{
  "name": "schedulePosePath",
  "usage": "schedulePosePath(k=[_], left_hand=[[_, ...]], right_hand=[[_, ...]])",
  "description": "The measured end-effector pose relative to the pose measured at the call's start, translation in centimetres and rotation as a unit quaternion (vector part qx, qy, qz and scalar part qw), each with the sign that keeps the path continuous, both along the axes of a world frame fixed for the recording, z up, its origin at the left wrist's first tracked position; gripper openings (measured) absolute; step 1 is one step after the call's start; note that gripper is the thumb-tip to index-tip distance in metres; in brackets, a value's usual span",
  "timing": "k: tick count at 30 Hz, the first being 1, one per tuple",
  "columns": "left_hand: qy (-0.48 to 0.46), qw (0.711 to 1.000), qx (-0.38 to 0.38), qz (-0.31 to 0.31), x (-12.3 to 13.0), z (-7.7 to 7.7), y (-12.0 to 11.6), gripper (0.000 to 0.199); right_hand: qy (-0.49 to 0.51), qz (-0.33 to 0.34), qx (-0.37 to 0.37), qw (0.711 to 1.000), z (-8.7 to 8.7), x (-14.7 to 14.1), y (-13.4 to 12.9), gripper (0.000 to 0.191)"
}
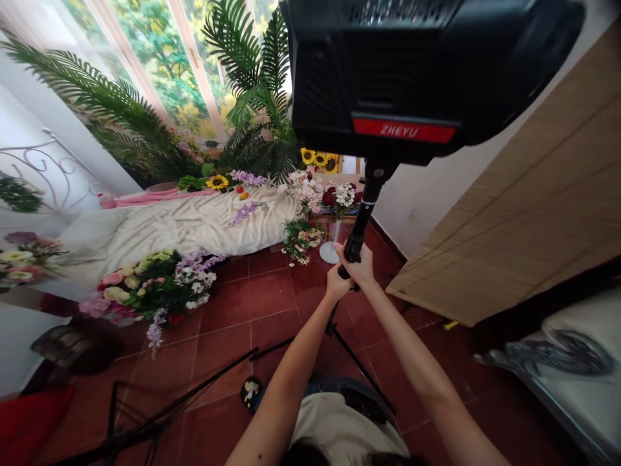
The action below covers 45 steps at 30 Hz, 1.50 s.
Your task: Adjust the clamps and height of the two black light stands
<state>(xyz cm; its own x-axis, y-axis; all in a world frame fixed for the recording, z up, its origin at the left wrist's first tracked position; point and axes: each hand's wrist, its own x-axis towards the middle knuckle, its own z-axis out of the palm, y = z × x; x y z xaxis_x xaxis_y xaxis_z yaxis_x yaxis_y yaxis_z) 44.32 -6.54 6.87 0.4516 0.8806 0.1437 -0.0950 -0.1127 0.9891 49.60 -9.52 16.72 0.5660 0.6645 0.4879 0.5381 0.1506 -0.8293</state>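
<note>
A large black studio light (378,77) with a red "ZHEYU" label fills the top right, close to the camera. It sits on the black pole of a light stand (363,212), which leans slightly. My right hand (365,264) is wrapped round the pole at a dark collar. Just below and to the left, my left hand (338,283) is closed round the same part, with its fingers partly hidden. Dark tripod legs (363,370) spread over the floor beneath my forearms.
A bed with a cream blanket (194,223) lies ahead, with flower bouquets (140,285) around it. A white pedestal (329,252) stands beyond my hands. Another black stand (140,427) lies low at left. A tan blind (514,188) and silver carved furniture (557,356) are at right.
</note>
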Motion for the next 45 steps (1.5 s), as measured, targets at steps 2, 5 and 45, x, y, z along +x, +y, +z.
schedulePosePath(k=[2,5,45], left_hand=[[0.007,1.000,-0.011,0.005,0.1,-0.4,0.1,0.021],[0.004,1.000,-0.021,0.010,0.3,-1.1,0.3,0.016],[-0.031,0.998,-0.051,0.010,0.3,0.9,-1.5,0.037]], right_hand=[[-0.012,-0.021,-0.052,0.998,-1.5,0.1,-0.6,0.038],[-0.051,-0.061,-0.138,0.987,-3.0,0.2,-1.1,0.044],[-0.232,-0.063,-0.122,0.963,-9.4,-0.4,-11.1,0.037]])
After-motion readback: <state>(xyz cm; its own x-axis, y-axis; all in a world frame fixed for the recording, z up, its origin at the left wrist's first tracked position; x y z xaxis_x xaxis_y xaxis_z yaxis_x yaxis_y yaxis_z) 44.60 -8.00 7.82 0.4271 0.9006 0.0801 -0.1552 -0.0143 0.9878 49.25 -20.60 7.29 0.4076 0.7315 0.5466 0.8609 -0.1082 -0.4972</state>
